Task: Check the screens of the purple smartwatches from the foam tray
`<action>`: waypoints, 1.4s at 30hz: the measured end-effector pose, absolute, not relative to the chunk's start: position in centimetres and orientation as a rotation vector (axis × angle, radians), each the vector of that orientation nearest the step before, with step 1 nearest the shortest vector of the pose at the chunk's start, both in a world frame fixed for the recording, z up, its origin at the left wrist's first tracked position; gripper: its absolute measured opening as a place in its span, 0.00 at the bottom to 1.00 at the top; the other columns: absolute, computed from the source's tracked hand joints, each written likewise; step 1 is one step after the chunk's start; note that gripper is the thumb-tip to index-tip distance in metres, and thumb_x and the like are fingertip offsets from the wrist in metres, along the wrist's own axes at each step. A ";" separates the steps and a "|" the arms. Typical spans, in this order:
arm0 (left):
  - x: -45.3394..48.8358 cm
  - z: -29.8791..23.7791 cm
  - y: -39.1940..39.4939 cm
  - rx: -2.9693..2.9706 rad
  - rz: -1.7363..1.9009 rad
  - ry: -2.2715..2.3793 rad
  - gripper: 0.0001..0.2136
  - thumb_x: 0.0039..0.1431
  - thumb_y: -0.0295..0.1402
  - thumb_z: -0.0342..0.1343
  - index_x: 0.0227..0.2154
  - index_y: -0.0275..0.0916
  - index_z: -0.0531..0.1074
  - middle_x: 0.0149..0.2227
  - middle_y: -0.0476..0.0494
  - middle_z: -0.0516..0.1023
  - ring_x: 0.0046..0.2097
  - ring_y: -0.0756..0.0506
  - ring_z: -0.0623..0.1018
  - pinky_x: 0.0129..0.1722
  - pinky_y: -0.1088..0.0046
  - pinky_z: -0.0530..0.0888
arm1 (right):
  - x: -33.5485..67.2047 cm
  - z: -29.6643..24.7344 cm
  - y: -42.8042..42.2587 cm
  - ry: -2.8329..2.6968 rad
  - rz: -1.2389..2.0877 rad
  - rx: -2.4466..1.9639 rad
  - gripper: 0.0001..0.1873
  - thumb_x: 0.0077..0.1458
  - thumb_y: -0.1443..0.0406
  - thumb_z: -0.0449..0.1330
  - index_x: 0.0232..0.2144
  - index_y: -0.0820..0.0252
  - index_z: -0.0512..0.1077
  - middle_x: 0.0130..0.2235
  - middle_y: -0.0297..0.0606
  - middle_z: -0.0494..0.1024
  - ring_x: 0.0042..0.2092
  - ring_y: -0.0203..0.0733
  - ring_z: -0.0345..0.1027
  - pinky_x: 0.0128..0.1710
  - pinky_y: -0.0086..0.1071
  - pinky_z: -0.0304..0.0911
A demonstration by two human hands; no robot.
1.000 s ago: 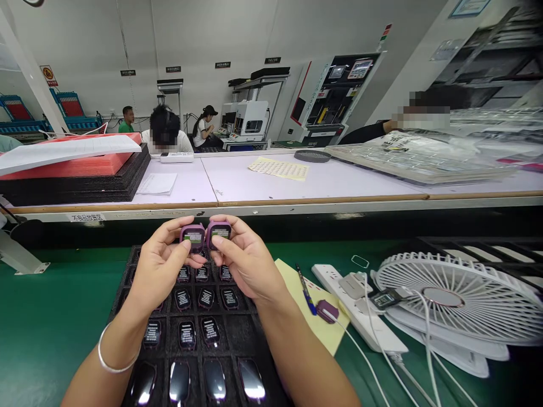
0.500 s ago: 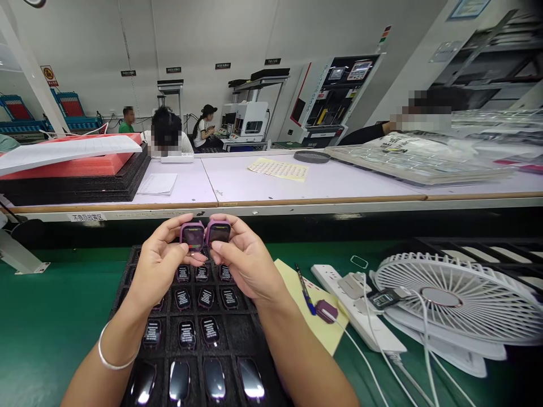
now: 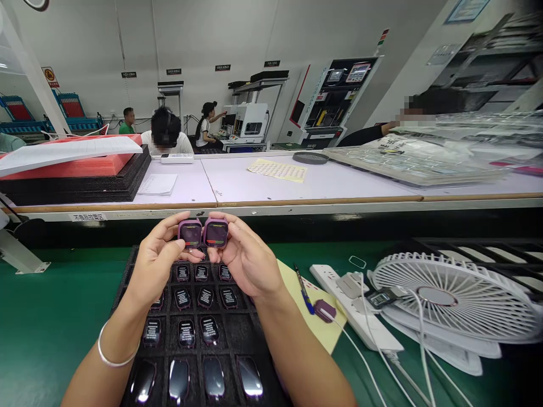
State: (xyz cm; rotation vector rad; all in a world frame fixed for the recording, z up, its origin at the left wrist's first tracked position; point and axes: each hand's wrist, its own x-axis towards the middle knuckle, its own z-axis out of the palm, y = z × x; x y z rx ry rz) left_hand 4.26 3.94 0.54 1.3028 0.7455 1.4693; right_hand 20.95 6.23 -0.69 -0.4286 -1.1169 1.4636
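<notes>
My left hand pinches a purple smartwatch body by its edges, screen toward me. Beside it, my right hand grips a second purple watch body the same way, and the two watches almost touch. Both hands hover over the far end of a black foam tray whose pockets hold several more watch bodies with lit screens. A silver bracelet is on my left wrist.
On the green mat to the right lie a yellow sheet, a blue pen, a purple watch on a charging cable, a white power strip and a white fan. Behind is a long white bench with seated people.
The watch screens have gone from showing a green-white display to dark with a coloured bar. My thumbs slid off the screens, and both hands rose slightly.
</notes>
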 end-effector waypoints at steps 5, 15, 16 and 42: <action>4.1 0.3 4.2 1.289 1.467 0.752 0.22 0.60 0.31 0.60 0.57 0.40 0.73 0.42 0.42 0.81 0.32 0.47 0.84 0.35 0.68 0.84 | 21.0 -0.8 6.5 -1.114 1.495 -0.436 0.16 0.61 0.56 0.62 0.48 0.55 0.73 0.38 0.37 0.78 0.27 0.36 0.69 0.28 0.34 0.66; 3.9 0.4 4.4 1.250 1.480 0.661 0.24 0.59 0.35 0.61 0.59 0.41 0.73 0.40 0.43 0.83 0.32 0.46 0.84 0.34 0.69 0.83 | 21.2 -0.8 6.6 -1.126 1.475 -0.399 0.15 0.60 0.57 0.64 0.48 0.54 0.75 0.33 0.33 0.77 0.27 0.36 0.71 0.29 0.33 0.68; 3.9 0.6 4.4 1.255 1.479 0.657 0.24 0.59 0.36 0.61 0.59 0.40 0.73 0.39 0.42 0.83 0.32 0.46 0.84 0.34 0.69 0.83 | 21.1 -0.7 6.6 -1.131 1.469 -0.391 0.15 0.60 0.57 0.64 0.47 0.54 0.75 0.32 0.33 0.77 0.27 0.36 0.71 0.29 0.32 0.68; 5.1 8.9 6.5 1.364 1.709 0.380 0.26 0.52 0.42 0.62 0.52 0.33 0.75 0.32 0.45 0.83 0.26 0.46 0.82 0.28 0.70 0.81 | 20.7 8.3 8.1 -1.260 1.275 -0.218 0.10 0.63 0.62 0.58 0.46 0.54 0.74 0.31 0.31 0.78 0.26 0.34 0.70 0.28 0.29 0.67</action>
